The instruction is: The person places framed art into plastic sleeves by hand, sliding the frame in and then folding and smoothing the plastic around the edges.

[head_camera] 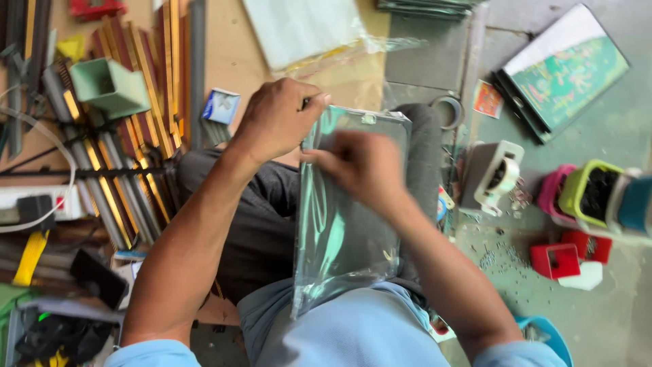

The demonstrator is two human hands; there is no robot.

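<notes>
Frame point(346, 204) was already in its clear sleeve on your lap. Your left hand point(275, 119) and right hand point(363, 170) pinched the sleeve's top edge, unsealed.

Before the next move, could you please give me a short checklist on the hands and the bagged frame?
1. Left hand has a grip on the bag's top left corner: ok.
2. Right hand rests on the bag near its top: ok; its fingertips are blurred.
3. Frame fully inside the bag: cannot tell; the hands cover the upper part.
4. Bag supported on the lap: ok, it lies along the legs.
5. Bag opening sealed: cannot tell.
6. Bag free of the small containers on the floor: ok, they stand apart to the right.
</notes>
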